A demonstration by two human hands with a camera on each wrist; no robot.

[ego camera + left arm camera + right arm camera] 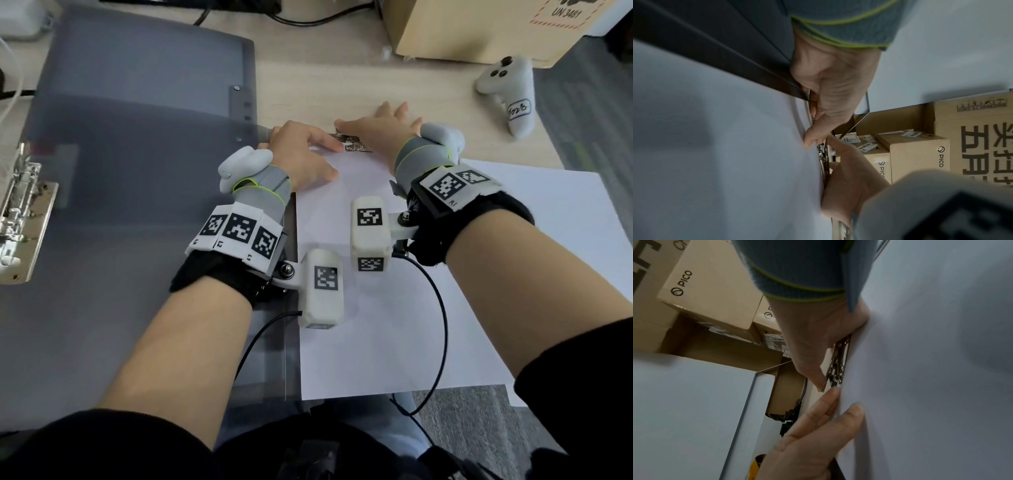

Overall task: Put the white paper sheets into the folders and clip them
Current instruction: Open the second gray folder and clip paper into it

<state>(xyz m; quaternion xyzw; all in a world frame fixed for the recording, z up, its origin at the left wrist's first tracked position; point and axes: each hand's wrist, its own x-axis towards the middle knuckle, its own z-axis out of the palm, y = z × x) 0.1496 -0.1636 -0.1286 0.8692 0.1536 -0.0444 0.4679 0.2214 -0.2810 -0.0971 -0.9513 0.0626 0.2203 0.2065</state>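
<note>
Clipping step: my L hand pinches white paper sheet at its 12 o'clock edge, R hand flat, fingers apart, on metal clip; nxt, I'd snap clip shut.

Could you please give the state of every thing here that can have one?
grey folder: open, lying flat.
white paper sheet: flat, its top edge at the metal clip.
metal clip: mostly covered; open or closed cannot be told.
left hand: pinches the sheet's top edge.
right hand: fingers straight, resting over the clip.
second sheet: lying loose to the right.
controller: unheld, on the desk.
</note>
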